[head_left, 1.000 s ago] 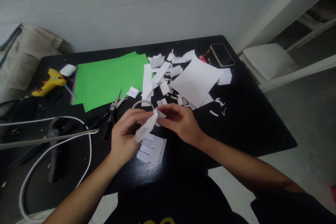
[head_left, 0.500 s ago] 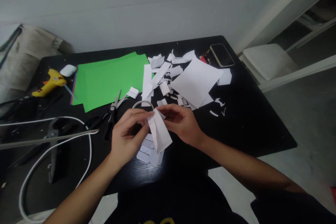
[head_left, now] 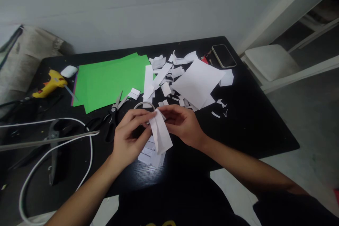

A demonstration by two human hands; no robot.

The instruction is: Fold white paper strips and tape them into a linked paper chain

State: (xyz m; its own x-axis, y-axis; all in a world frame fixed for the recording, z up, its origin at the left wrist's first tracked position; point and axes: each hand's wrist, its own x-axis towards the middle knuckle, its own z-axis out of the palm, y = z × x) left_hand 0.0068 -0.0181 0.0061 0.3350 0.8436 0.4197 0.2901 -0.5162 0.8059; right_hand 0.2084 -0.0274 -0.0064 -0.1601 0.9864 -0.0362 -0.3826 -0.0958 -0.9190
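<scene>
Together, your left hand [head_left: 131, 136] and right hand [head_left: 186, 127] pinched a folded white paper [head_left: 162, 135] — it hung above the paper pieces [head_left: 146, 157] on the black counter [head_left: 249, 123], right of the scissors [head_left: 113, 109].

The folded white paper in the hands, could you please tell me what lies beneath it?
White paper pieces lie partly visible on the black table; what the folded white paper covers there cannot be seen.

looks from the wearer's head, forward and down over both hands [head_left: 185, 126], near enough to catch the forearms [head_left: 235, 164] below, taking in most of the bench [head_left: 246, 116] and some wall [head_left: 148, 17] behind.
</scene>
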